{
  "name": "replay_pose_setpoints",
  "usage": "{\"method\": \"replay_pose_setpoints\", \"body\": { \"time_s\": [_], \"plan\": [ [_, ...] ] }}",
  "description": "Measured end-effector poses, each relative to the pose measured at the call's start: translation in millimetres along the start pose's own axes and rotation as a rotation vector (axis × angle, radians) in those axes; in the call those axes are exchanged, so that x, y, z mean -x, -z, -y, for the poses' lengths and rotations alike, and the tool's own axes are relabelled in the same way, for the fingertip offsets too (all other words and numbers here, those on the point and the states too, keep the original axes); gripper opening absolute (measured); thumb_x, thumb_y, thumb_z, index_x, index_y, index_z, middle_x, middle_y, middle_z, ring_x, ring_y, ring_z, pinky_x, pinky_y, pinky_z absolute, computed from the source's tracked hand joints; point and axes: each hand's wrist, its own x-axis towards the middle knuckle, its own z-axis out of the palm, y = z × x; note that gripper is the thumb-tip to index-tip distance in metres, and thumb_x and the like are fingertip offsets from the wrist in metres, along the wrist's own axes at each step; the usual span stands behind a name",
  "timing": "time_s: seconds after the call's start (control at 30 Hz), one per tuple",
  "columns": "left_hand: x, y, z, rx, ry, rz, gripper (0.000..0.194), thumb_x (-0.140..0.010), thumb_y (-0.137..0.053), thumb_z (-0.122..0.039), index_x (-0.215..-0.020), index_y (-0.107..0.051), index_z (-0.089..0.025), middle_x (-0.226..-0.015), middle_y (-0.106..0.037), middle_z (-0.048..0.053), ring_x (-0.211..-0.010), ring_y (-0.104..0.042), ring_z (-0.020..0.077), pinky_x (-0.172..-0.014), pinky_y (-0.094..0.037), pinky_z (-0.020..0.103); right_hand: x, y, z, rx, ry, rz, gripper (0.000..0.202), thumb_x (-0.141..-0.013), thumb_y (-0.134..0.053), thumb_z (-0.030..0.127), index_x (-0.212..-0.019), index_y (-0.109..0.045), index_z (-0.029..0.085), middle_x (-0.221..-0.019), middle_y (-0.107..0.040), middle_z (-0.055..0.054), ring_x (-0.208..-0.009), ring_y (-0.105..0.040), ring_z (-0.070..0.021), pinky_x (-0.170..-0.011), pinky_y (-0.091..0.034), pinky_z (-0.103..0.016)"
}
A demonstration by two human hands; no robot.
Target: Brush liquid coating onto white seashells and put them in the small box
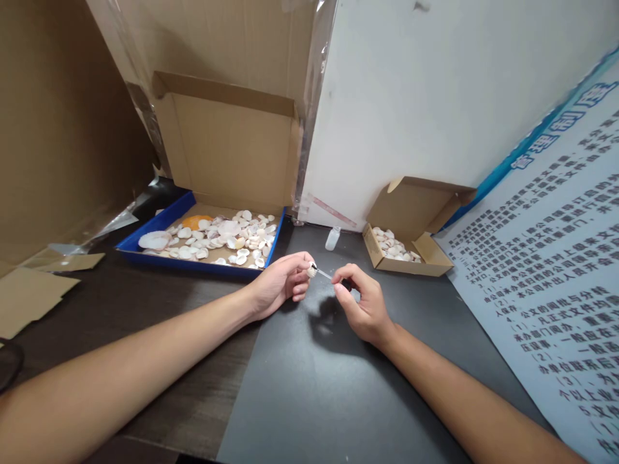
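My left hand [285, 283] pinches a small white ridged seashell [312, 270], with a dark spot at its upper edge. In my right hand [360, 303] is a brush applicator [324, 274] with a black cap, its thin clear stem pointing left. The stem's tip meets the shell or is very close to it; I cannot tell which. Behind the hands a small translucent white bottle [333, 238] stands on the table, without a cap on it.
At the back left, a blue tray [193, 265] with a raised cardboard lid holds many loose shells [227, 235]. A smaller open cardboard box [411, 266] with shells stands at the back right. Cardboard pieces [33, 296] lie on the left. A printed poster [546, 270] borders the right side.
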Motion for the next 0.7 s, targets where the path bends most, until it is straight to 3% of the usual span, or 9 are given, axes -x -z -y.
{"method": "replay_pose_setpoints", "body": {
  "time_s": [0.37, 0.53, 0.7],
  "plan": [
    [0.3, -1.3, -0.6, -0.001, -0.012, -0.007, 0.013, -0.078, -0.058, -0.025, -0.073, -0.047, -0.019, -0.056, -0.031, -0.007, -0.045, -0.031, 0.007, -0.043, -0.026, 0.018, 1.4, 2.0, 1.0, -0.013, 0.014, 0.003, 0.007, -0.088, -0.049, 0.02, -0.085, -0.054, 0.022, -0.072, -0.055, 0.001, -0.059, -0.049, -0.0143, -0.055, -0.041, -0.028],
    [-2.9, 1.0, 1.0, 0.002, -0.042, -0.049, 0.013, -0.083, -0.049, -0.023, -0.072, -0.047, -0.018, -0.057, -0.031, -0.006, -0.044, -0.031, 0.0068, -0.043, -0.027, 0.018, 1.4, 3.1, -0.1, -0.021, 0.047, 0.047, 0.01, -0.089, -0.046, 0.02, -0.088, -0.056, 0.021, -0.075, -0.057, -0.001, -0.061, -0.05, -0.0147, -0.058, -0.042, -0.028],
    [-4.6, 2.5, 2.9, -0.019, -0.042, -0.074, 0.01, -0.081, -0.052, -0.016, -0.072, -0.046, -0.018, -0.058, -0.033, -0.007, -0.042, -0.031, 0.0057, -0.042, -0.026, 0.017, -1.1, 1.4, -1.1, 0.093, -0.063, -0.066, 0.01, -0.09, -0.047, 0.02, -0.084, -0.056, 0.021, -0.068, -0.053, 0.002, -0.056, -0.046, -0.0135, -0.055, -0.039, -0.027]
  ]
}}
